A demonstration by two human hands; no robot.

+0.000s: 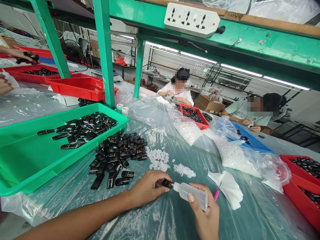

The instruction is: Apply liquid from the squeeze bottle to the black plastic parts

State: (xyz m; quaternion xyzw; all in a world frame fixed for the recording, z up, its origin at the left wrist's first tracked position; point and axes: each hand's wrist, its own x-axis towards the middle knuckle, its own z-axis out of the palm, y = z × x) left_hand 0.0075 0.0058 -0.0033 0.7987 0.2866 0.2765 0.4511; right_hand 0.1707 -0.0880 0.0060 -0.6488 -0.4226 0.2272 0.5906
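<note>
Pinched in my left hand [150, 188] is a small black plastic part [167, 183]. My right hand [206, 210] is wrapped round a translucent squeeze bottle [193, 195], its nozzle pointing left at the part's end; whether the tip touches cannot be made out. A pink stick-like thing [216, 195] shows beside my right fingers. Just beyond my left hand lie a heap of similar black parts [120, 150], a pile of white translucent pieces [158, 159] and a pile of smaller white bits [184, 170]. A crumpled white tissue [227, 188] rests right of the bottle.
A green tray [22, 160] with black parts stands at left, red trays [77, 87] behind it. Plastic bags of white pieces [235, 156] and a blue tray [260, 143] lie right. Green posts [105, 53] rise from the table. Two people sit opposite; another person's hands show far left.
</note>
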